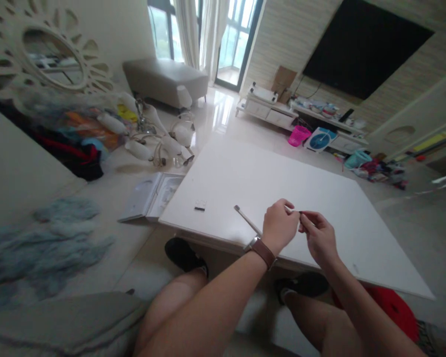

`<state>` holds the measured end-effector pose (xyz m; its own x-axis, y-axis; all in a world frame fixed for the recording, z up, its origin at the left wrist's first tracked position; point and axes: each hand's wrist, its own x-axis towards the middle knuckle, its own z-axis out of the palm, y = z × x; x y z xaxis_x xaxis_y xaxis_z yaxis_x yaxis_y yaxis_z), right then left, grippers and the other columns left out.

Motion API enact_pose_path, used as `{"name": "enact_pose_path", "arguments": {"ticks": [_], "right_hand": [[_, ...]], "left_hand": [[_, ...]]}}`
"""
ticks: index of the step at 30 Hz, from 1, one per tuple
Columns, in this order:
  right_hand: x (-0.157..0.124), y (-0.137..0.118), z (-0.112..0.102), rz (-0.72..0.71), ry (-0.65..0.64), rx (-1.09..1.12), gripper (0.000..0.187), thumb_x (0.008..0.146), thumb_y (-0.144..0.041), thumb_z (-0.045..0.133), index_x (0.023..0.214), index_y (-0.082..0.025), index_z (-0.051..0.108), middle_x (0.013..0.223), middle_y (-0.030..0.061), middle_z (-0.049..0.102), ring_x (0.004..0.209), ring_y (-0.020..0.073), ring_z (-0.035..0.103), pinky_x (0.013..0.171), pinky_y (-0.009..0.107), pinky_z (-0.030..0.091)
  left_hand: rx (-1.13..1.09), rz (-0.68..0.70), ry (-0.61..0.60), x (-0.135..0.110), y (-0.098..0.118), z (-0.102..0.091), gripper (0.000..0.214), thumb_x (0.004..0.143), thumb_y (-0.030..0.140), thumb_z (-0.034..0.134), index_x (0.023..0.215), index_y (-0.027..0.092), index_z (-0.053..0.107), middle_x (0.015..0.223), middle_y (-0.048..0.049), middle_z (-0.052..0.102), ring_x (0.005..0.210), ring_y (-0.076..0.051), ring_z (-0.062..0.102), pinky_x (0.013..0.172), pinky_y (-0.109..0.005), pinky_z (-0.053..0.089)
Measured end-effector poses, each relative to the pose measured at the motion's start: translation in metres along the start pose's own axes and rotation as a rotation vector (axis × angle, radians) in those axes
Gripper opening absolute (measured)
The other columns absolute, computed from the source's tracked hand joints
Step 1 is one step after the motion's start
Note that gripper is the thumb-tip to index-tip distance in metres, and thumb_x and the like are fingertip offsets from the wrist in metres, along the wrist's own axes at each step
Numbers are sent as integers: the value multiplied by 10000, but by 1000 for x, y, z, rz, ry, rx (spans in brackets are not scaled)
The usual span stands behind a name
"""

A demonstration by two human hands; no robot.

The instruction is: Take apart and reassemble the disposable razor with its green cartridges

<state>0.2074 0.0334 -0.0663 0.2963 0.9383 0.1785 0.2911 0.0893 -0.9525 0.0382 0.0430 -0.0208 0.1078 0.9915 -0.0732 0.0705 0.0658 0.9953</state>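
Note:
Over the white table, my left hand (281, 225) is closed, with a brown-strapped watch (262, 250) at its wrist. Thumb and fingertips of my right hand (321, 235) pinch together just beside it. A small thin piece, pale with a dark end (301, 213), shows between the two hands; its kind is too small to make out. A slim white stick (247, 218) with a greyish end lies on the table left of my left hand, its near end hidden by the wrist. Farther left lies a small white card-like piece (199, 205) with a dark strip.
The white table (238, 168) spreads before me. An opened white box (148, 198) stands on the floor at its left edge, near a chandelier with white shades (163, 134). Grey fluffy cloth (40, 248) lies at left; a red round stool (392, 312) is at lower right.

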Motion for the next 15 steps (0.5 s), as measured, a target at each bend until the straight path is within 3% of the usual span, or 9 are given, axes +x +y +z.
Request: {"name": "enact_pose_path", "arguments": {"ticks": [3,6,11,15], "right_hand": [[-9,-11,8,-7,-34,24,288,759,-394,789,918,-177,688,751,10,662,586,116,580,547,248,498],[-15,-21,8,-39,-97,-15,297,736,-404,813,902,-187,695,690,6,656,575,131,594,525,247,517],[-13,-26,-9,-103,-5,-8,275,737,-409,815,878,-211,686,672,16,667,560,155,626,502,260,534],[-9,-23,-27,-98,8,-30,282,701,-397,842,865,-222,693,660,16,673,549,156,625,495,254,527]], "left_hand": [[-247,-146,-35,2,-7,17,310,810,234,596,1100,139,652,953,-87,718,629,-146,656,618,-283,541],[-364,-151,-19,1,-5,30,192,809,219,616,957,122,688,935,-99,709,645,-144,644,573,-261,525],[-553,-227,53,0,2,57,71,790,185,645,819,120,649,823,-78,664,658,-146,629,529,-236,507],[-720,-301,88,3,3,83,69,780,96,587,837,126,611,736,-21,596,573,-109,575,501,-223,477]]}}
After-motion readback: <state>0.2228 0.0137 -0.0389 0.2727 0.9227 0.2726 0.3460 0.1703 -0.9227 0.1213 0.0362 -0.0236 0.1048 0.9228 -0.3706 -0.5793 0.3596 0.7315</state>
